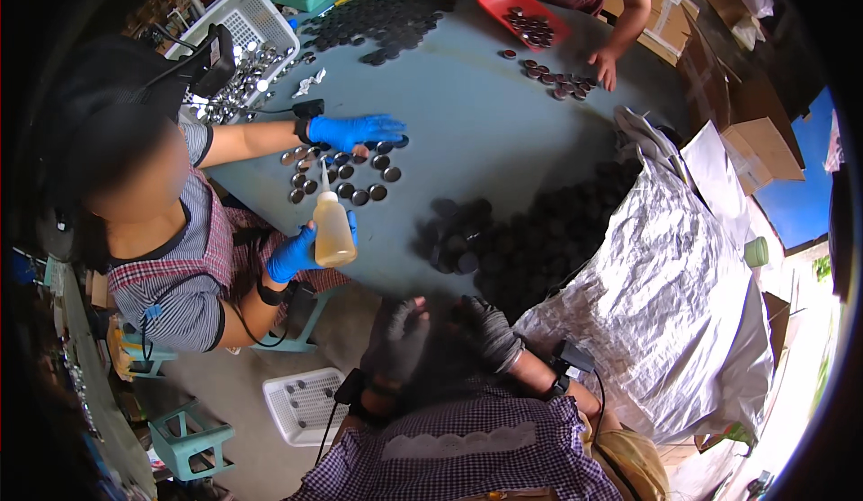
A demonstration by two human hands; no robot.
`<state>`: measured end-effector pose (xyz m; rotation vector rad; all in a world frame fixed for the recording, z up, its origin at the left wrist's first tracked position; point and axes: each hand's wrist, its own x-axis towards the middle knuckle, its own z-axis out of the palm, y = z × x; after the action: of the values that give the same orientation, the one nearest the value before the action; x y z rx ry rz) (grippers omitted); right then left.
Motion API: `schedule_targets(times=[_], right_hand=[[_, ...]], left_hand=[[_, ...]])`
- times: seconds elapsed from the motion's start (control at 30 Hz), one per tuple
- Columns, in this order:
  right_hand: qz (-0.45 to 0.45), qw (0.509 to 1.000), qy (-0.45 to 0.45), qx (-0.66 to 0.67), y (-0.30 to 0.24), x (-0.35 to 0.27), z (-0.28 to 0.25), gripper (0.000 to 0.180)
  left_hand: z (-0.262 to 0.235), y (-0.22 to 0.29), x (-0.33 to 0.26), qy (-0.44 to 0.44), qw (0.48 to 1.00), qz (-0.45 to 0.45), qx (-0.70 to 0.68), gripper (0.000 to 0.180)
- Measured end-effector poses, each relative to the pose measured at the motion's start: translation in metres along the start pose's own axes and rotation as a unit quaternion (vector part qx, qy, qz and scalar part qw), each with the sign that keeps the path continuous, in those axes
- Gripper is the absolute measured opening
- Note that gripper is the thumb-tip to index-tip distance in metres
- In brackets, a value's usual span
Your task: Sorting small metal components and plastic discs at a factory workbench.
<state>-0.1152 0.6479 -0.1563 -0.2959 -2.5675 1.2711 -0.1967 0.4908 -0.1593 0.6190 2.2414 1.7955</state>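
Left hand [402, 337] and right hand [485, 328], both in grey gloves, hover at the near table [476, 124] edge beside a pile of dark caps [526, 240]. Grip: blurred, cannot tell; nothing clearly held. Step, judged: picking caps; next calls for pinching one. Caps round, no long axis; facing indistinct.

small workshop: table [485, 124] of metal caps [346, 177]
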Motion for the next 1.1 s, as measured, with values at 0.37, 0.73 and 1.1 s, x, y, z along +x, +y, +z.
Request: schedule_targets(times=[0.37,0.73,1.1], right_hand=[[0.016,0.990,-0.046,-0.136,0.022,-0.003,0.014,0.030],[0.103,0.993,-0.050,0.009,0.006,-0.006,-0.008,0.026],[-0.032,0.988,0.129,0.082,-0.028,-0.012,-0.056,0.029]], left_hand=[[0.045,0.041,0.074,0.023,0.963,0.188,0.194,0.031],[0.091,0.029,0.131,-0.056,0.901,0.138,0.408,0.044],[0.071,0.033,0.097,0.002,0.967,0.215,0.134,0.054]])
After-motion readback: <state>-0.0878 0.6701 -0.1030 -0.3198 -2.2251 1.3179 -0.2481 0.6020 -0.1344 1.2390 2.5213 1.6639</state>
